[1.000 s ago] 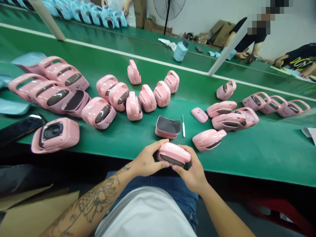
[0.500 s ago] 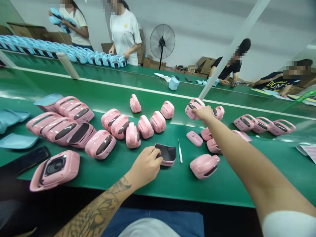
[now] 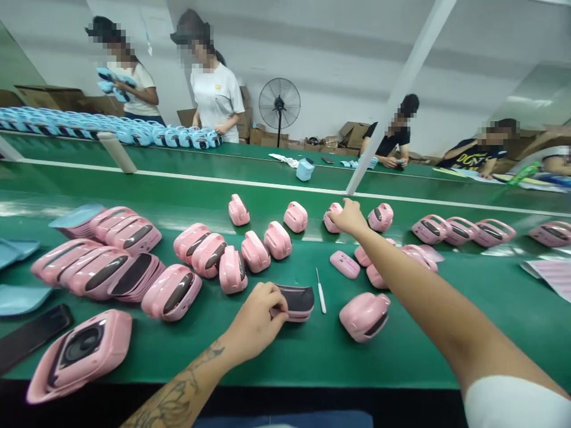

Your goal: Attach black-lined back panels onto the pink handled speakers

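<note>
My left hand [image 3: 260, 319] is closed in a pinch at the left end of a small stack of pink panels with dark inner faces [image 3: 298, 302], low on the green bench. Farther off, my right hand [image 3: 352, 219] has its fingers round a pink speaker housing [image 3: 332, 219]; part of the housing is hidden behind the fingers. Between the hands lies a thin white-handled screwdriver [image 3: 321, 296]. Beside it are a loose pink panel [image 3: 345, 264] and a pink housing lying tilted [image 3: 364, 317].
Several pink housings [image 3: 256, 251] stand in the middle, with more crowded at left [image 3: 93, 270]. A large housing with a round speaker [image 3: 82, 351] and a dark phone [image 3: 35, 336] lie near left. A slanted white post [image 3: 397, 101] rises beyond my right hand. Co-workers [image 3: 217, 98] stand across the bench.
My right hand has turned the pink housing so its dark front no longer faces me, at the far row. My left hand stays at the panel stack. The camera view has tilted up.
</note>
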Action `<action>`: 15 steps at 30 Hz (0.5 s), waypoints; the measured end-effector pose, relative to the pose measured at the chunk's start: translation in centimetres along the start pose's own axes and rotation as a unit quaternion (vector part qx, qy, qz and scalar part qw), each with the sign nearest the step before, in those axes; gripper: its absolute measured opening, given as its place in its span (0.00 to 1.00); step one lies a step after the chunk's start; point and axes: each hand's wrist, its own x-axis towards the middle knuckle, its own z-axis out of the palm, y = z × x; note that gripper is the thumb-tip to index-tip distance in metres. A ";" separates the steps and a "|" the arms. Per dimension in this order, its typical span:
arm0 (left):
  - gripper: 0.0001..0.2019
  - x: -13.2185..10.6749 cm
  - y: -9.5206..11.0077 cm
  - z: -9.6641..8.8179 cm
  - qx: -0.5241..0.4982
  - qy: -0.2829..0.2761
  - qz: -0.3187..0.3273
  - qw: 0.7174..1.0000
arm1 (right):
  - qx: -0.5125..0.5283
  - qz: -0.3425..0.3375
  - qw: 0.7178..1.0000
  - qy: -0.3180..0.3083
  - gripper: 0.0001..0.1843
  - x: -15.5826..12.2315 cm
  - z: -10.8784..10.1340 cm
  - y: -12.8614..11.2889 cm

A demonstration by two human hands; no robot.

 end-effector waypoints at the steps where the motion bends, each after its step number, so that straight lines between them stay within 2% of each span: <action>1: 0.07 0.0 0.3 -0.5 -0.025 0.003 -0.006 1.000 | 0.022 -0.025 0.999 -0.018 0.26 -2.2 -1.0 0.2; 3: 0.07 -0.1 0.9 -1.2 -0.060 0.028 -0.002 0.998 | 0.075 -0.055 0.994 -0.062 0.22 -7.8 -2.3 1.3; 5: 0.08 -0.3 1.6 -1.4 -0.070 0.058 0.027 0.995 | 0.134 -0.051 0.985 -0.096 0.32 -14.1 -2.2 3.1; 7: 0.08 -0.6 2.5 -1.0 -0.066 0.071 0.078 0.992 | 0.217 -0.031 0.967 -0.132 0.44 -19.8 -1.0 5.0; 9: 0.09 -0.9 3.4 -0.2 -0.053 0.053 0.135 0.988 | 0.434 0.047 0.861 -0.261 0.44 -23.7 0.4 6.5; 11: 0.09 -0.8 4.3 0.4 -0.022 0.015 0.198 0.980 | 0.564 0.098 0.754 -0.320 0.44 -25.7 1.5 7.6; 12: 0.08 -0.5 4.8 0.5 -0.003 -0.009 0.233 0.972 | 0.600 0.109 0.724 -0.322 0.44 -26.1 1.7 8.1; 13: 0.10 0.2 5.3 0.4 0.012 -0.032 0.265 0.964 | 0.628 0.113 0.706 -0.308 0.44 -26.1 1.8 8.5; 15: 0.16 2.9 6.0 -0.1 0.019 -0.054 0.286 0.956 | 0.666 0.119 0.683 -0.276 0.44 -25.6 1.6 9.6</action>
